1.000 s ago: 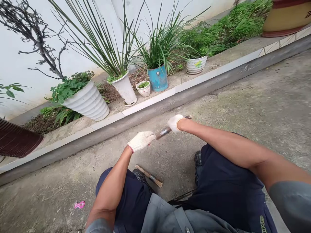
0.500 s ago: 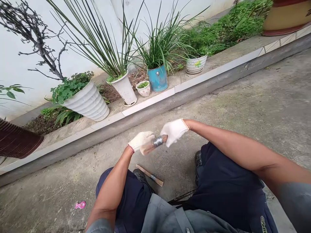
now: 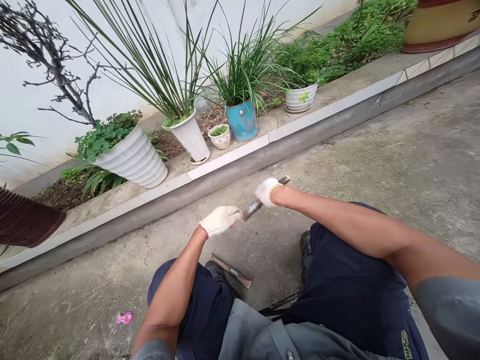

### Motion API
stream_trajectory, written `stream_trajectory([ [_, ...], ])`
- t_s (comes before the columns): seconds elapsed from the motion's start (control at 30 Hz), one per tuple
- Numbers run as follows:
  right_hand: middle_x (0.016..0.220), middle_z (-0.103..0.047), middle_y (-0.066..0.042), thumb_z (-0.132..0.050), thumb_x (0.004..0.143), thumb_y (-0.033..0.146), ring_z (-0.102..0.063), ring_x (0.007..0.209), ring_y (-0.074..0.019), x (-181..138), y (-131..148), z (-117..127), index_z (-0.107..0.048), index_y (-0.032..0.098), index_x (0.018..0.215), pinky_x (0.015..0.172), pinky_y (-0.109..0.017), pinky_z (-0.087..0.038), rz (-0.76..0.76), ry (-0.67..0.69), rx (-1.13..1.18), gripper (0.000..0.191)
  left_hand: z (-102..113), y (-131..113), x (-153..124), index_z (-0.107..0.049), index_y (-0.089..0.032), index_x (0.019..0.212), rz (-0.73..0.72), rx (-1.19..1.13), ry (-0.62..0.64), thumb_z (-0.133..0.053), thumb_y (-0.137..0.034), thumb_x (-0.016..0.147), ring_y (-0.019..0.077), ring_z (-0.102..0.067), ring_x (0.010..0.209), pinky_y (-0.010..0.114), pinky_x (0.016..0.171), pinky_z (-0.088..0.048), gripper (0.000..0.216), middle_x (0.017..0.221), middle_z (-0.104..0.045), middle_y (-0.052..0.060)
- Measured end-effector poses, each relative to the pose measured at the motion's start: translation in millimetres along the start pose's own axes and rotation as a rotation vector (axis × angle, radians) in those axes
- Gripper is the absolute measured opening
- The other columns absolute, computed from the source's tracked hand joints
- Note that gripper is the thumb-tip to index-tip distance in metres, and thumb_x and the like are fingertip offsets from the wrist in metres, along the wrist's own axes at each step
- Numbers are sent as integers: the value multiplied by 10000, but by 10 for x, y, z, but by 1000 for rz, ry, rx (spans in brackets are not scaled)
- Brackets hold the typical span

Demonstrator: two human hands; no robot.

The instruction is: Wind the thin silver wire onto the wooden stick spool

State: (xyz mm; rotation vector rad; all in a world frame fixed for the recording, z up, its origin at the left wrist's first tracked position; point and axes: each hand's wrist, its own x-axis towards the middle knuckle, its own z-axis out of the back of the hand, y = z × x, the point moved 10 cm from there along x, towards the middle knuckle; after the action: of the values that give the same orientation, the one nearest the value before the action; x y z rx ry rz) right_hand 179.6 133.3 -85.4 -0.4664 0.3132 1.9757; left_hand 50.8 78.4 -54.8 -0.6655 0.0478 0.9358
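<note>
My right hand (image 3: 267, 192), in a white knit glove, is closed round a wooden stick (image 3: 286, 179) that slants up to the right. Silvery wire (image 3: 254, 206) is wound round the stick just below that hand. At the stick's lower end is my left hand (image 3: 220, 220), gloved too, its fingers pinched together. A faint thin strand curves between its fingertips and the winding; the fingers hide its end. A second wooden stick (image 3: 223, 264), also bound with wire near its middle, lies on the concrete by my left shoe.
A small pink object (image 3: 124, 317) lies on the concrete at lower left. Ahead runs a low tiled curb (image 3: 228, 164) bearing several potted plants, among them a blue bucket (image 3: 243, 121) and a ribbed white pot (image 3: 133, 159). A dark red pot (image 3: 28, 218) stands at far left.
The stick has turned and moved up to the right, with my right hand now wrapped round it. My left hand has come off the stick's body to its lower end.
</note>
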Motion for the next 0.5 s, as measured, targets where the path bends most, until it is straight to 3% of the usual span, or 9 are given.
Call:
stream_trajectory([
  [0.13,668,-671,-34,-777,632,248,-699,726,-246,-246,346,-467,-746,153,861,713,-353,-534,299,390,62,250,99,52,-8,-575,-196,706,11,43,-42,-443,-356,1010,147,-543,639,269,646,-357,368,656,-608,-24],
  [0.23,619,-628,17,-782,652,349,-643,602,-182,-467,484,-453,-702,162,876,606,-280,-490,419,500,315,303,91,35,-1,-599,-195,714,-12,31,-29,-451,-365,1010,150,-558,658,263,670,-378,373,673,-620,-21],
  [0.37,635,-654,18,-774,693,436,-622,593,-137,-484,437,-41,-680,169,861,582,-225,-443,432,284,560,329,58,-56,-8,-661,-191,765,-73,-37,-27,-496,-407,1002,169,-612,747,255,733,-434,361,769,-694,3],
  [0.5,637,-652,17,-709,765,487,-621,597,-130,-299,156,341,-671,177,872,562,-210,-404,257,-54,693,330,51,-48,-21,-655,-193,736,-41,-97,-35,-424,-440,1046,167,-638,749,254,756,-452,459,775,-723,14],
])
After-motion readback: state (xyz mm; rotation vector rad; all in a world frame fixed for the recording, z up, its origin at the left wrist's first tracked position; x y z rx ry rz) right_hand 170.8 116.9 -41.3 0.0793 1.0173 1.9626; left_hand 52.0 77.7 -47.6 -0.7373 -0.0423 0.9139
